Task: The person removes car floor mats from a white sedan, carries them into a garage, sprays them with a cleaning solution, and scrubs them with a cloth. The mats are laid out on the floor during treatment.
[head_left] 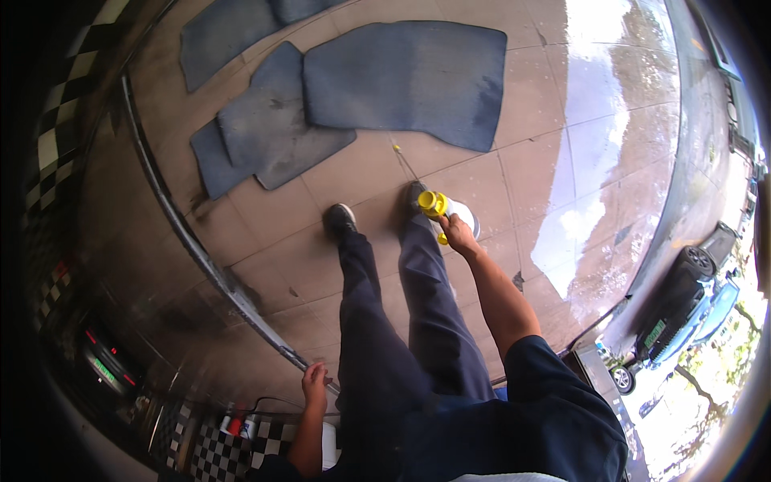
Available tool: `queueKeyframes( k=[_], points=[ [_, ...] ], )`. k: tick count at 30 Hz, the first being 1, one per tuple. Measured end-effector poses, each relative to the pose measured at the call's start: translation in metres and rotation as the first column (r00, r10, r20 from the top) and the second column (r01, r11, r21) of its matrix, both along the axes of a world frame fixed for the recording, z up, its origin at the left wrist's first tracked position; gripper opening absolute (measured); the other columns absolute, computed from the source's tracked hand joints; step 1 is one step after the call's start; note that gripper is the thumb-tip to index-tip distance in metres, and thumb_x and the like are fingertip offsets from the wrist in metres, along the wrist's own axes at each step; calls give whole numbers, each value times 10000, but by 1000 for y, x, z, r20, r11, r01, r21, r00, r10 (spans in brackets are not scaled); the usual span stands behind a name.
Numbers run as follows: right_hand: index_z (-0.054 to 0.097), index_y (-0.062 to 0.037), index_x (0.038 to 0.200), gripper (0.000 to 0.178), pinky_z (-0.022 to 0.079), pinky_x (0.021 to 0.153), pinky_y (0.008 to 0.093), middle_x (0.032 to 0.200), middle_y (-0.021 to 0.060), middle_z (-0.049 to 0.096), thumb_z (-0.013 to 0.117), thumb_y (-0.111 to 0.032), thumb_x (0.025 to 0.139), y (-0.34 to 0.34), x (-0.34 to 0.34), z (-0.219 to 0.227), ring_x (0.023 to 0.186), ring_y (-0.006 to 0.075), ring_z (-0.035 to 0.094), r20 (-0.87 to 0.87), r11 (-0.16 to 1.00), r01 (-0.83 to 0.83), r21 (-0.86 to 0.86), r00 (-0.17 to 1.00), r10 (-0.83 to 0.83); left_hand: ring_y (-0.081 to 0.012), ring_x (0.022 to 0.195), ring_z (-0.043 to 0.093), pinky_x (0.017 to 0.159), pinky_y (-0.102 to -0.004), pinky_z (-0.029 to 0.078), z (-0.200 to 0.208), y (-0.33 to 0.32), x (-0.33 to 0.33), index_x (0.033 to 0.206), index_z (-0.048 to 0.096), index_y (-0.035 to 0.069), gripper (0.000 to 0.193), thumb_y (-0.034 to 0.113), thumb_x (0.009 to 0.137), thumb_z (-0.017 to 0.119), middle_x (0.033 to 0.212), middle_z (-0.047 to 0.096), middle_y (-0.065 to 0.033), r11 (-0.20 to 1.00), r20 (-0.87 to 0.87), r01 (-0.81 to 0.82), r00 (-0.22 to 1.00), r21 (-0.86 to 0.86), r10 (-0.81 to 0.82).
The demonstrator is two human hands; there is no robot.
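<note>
My right hand (pixel 459 234) is closed around the handle of a hand-pump sprayer with a yellow top (pixel 432 204) and a whitish tank (pixel 470 217) partly hidden behind the hand. It hangs in front of my right leg. A small yellow piece (pixel 396 148) shows just beyond my right shoe, at the end of a thin dark line; I cannot tell if it belongs to the sprayer. Beside my left thigh, my left hand (pixel 315 381) hangs with loosely bent fingers, seemingly holding nothing. Ahead of my feet lie blue-grey floor mats, a large one (pixel 401 80) overlapping a smaller one (pixel 277 120).
More mats (pixel 229 36) lie at the far left. A dark raised strip (pixel 173 213) curves along the tiled floor on my left. Wet, shiny tiles (pixel 574 161) spread to the right. Parked cars (pixel 683 297) stand outside at right; a dark car (pixel 104 357) is at lower left.
</note>
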State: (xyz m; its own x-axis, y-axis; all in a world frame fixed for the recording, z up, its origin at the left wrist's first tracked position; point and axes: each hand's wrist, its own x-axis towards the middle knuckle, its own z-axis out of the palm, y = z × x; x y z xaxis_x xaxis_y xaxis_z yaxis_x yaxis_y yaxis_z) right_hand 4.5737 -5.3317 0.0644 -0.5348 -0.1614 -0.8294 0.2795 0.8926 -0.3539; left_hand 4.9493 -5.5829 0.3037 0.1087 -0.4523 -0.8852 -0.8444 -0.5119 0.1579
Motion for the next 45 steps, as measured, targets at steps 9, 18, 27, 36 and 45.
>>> queueKeyframes(
  k=[9, 18, 27, 36, 45],
  points=[
    [449, -39, 752, 376, 357, 374, 247, 558, 6, 443, 426, -399, 857, 122, 15, 17, 430, 95, 423, -102, 716, 698, 16, 713, -694, -145, 820, 511, 607, -259, 458, -15, 7, 6, 957, 550, 62, 179, 186, 832, 518, 888, 519, -32, 997, -70, -80, 994, 18, 81],
    [457, -40, 770, 369, 364, 422, 236, 558, -2, 440, 414, -393, 871, 48, -42, -6, 459, 76, 416, -127, 930, 357, -91, 922, -367, -102, 790, 513, 592, -226, 449, -33, 4, 0, 963, 541, 49, 188, 172, 821, 547, 886, 543, -26, 993, -167, -115, 980, -21, 110],
    [450, -13, 918, 293, 411, 614, 489, 778, 299, 520, 409, -297, 861, -76, 5, 16, 768, 440, 516, -321, 752, -625, -207, 770, 551, -169, 750, 539, 676, -259, 440, -126, -26, -182, 977, 532, 17, 322, 196, 740, 655, 836, 544, -72, 859, -519, 339, 690, -384, -504],
    [433, -14, 884, 241, 394, 636, 494, 820, 289, 509, 425, -255, 862, -122, 63, 98, 837, 454, 476, -101, 841, -480, -249, 877, 470, -290, 806, 521, 702, -362, 432, -134, -25, -269, 828, 579, 66, 136, 157, 728, 565, 860, 501, -123, 623, -429, 565, 453, -540, -782],
    [454, -33, 892, 201, 400, 594, 469, 815, 234, 514, 427, -229, 861, -77, 75, 74, 766, 421, 515, -106, 781, -578, -236, 814, 571, -289, 837, 520, 700, -332, 436, -36, -77, -250, 917, 556, 44, 261, -60, 679, 524, 897, 487, -134, 683, -572, 468, 377, -561, -729]
  ],
)
